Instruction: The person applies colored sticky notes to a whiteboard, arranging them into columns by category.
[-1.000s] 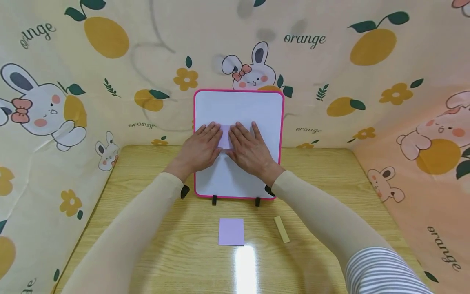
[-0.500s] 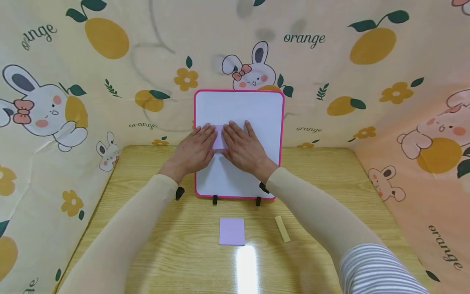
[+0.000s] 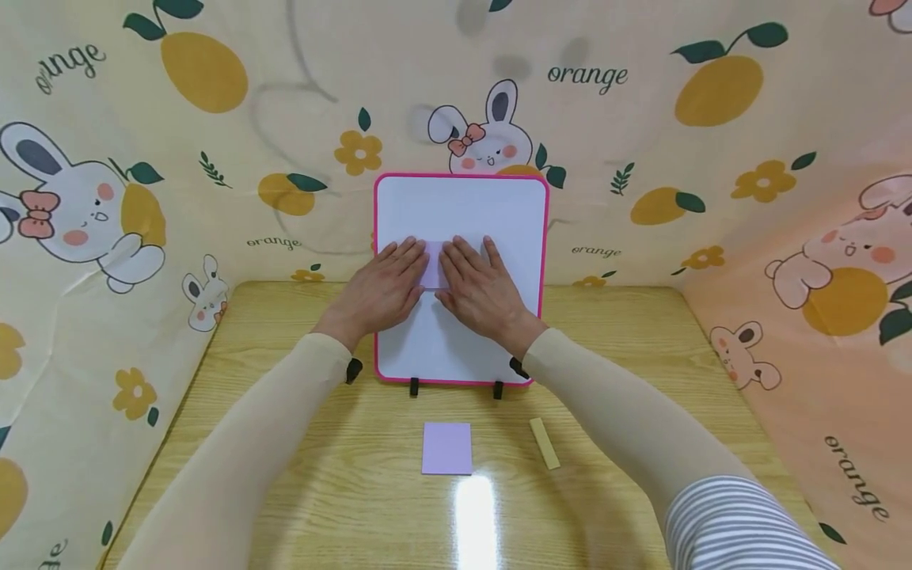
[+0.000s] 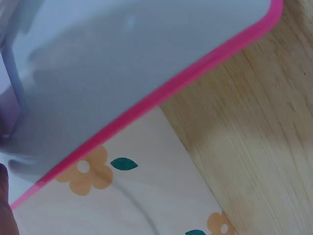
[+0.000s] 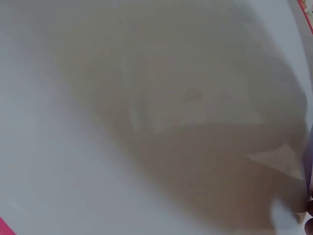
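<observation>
A purple sticky note point(image 3: 435, 267) lies against the upright whiteboard point(image 3: 463, 210), which has a pink rim. My left hand point(image 3: 381, 289) covers the note's left side with straight fingers laid flat on it. From the other side my right hand point(image 3: 484, 293) presses flat over its right part, fingers straight and slightly spread. Only the note's middle strip shows between the hands; both sides are hidden. In the left wrist view, a bit of the purple note point(image 4: 7, 105) shows at the left edge. The right wrist view catches fingertips point(image 5: 309, 227) in its lower right corner.
Black feet point(image 3: 414, 387) hold up the board on the wooden table point(image 3: 342, 507). In front lie a square purple note pad point(image 3: 446, 448) and a narrow yellow strip point(image 3: 545, 443). A patterned sheet point(image 3: 606, 134) forms walls behind and at the sides.
Both hands and the sticky note slid a little left across the whiteboard, then back right to about where they were. The pad and yellow strip have stayed in place.
</observation>
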Demonstrator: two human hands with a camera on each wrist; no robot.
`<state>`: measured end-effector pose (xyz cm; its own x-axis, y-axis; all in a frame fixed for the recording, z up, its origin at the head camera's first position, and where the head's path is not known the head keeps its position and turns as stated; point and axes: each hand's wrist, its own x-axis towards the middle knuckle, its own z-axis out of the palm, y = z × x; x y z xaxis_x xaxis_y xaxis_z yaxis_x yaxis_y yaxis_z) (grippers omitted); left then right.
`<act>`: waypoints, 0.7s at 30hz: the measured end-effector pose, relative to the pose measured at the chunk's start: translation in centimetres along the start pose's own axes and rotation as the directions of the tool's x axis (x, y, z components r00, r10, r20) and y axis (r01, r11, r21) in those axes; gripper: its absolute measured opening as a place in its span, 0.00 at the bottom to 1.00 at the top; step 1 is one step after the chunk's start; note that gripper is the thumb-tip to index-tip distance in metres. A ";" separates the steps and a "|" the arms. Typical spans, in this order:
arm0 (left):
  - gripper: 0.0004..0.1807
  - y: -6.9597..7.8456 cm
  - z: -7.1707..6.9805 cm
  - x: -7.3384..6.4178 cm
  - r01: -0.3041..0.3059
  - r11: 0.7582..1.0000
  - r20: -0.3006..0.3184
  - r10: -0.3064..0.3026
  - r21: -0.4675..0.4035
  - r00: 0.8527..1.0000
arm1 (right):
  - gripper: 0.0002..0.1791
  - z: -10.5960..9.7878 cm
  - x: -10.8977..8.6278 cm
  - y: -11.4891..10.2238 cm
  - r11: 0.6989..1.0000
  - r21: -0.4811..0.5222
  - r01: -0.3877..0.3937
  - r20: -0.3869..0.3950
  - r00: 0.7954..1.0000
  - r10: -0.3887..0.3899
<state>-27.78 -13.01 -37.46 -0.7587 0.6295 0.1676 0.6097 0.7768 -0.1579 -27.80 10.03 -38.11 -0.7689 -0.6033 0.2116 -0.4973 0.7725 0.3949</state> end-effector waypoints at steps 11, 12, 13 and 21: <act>0.35 -0.5 1.4 -1.8 -0.050 0.999 0.008 0.050 -0.009 0.999 | 0.40 0.6 -1.2 -0.7 0.999 -0.001 0.051 -0.004 0.999 -0.051; 0.34 -0.5 1.6 -2.0 -0.058 0.998 0.006 0.058 -0.007 0.998 | 0.41 0.8 -1.4 -0.8 0.998 -0.004 0.057 -0.004 0.998 -0.057; 0.34 -0.6 1.8 -2.2 -0.066 0.998 0.002 0.066 -0.005 0.998 | 0.41 0.9 -1.5 -0.9 0.998 -0.005 0.063 -0.007 0.998 -0.063; 0.33 -0.3 2.7 -3.4 -0.082 0.997 -0.019 0.081 -0.012 0.997 | 0.39 1.8 -2.5 -1.4 0.996 -0.024 0.086 -0.032 0.996 -0.087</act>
<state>-26.02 -15.38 -40.59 -0.7021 0.6908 0.1727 0.6723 0.7230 -0.1589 -25.89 10.82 -40.76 -0.7096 -0.6741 0.2051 -0.5520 0.7127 0.4329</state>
